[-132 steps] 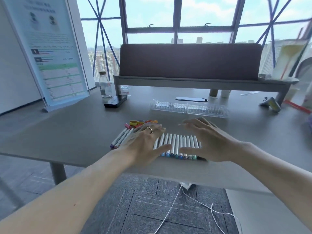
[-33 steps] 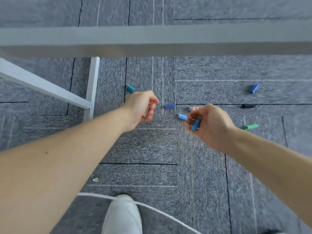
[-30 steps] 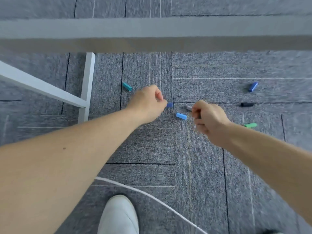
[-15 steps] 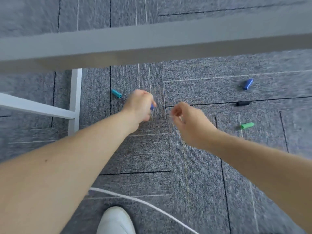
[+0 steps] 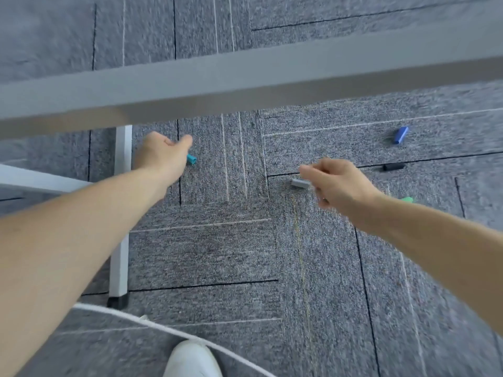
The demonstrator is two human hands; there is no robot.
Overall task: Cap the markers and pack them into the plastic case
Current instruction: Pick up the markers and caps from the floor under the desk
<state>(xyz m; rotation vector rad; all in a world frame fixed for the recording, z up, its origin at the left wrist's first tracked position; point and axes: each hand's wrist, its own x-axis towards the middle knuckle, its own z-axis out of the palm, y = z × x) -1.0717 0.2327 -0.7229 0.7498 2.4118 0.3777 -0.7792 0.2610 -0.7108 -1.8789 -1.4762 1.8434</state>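
Carpet (image 5: 217, 254) clearing: left hand (image 5: 163, 156), thumb spread, is now reaching the teal cap (image 5: 191, 159); right hand's (image 5: 334, 183) grip I cannot tell.

The teal cap (image 5: 192, 159) half behind left hand (image 5: 160, 156), green cap (image 5: 407, 199) mostly behind right forearm (image 5: 424, 229), right fingers (image 5: 310, 171) motion-blurred.

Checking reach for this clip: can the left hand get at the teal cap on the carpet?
Probably yes. The left hand is right beside the teal cap, which lies on open carpet; the desk edge overhead does not cover it. Its fingers are hidden.
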